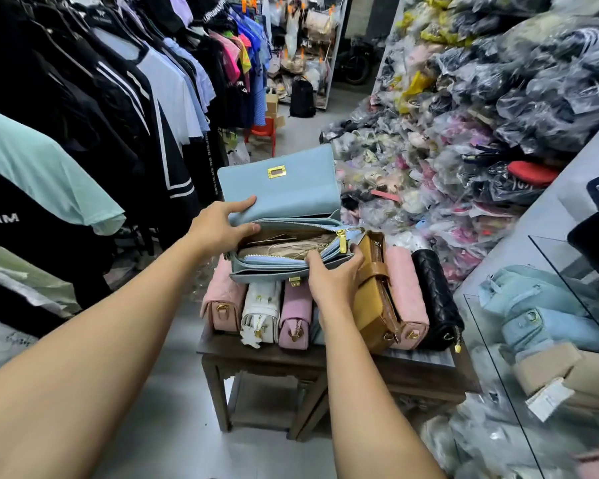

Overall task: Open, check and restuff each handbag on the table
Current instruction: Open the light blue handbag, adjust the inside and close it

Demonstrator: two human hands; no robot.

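At the centre of the frame, a pale blue handbag is lying open over a row of other handbags on the wooden counter. Its flap is standing up, and beige paper stuffing is showing inside. The left hand is pinching the flap's base between thumb and curled fingers. The right hand is gripping the front rim, fingers curled round it.

Just the one cam here, a wide-angle worn on the person's head, facing forward and down from close above the small wooden table, with the clothes rack curving off left and bagged stock piled far right.
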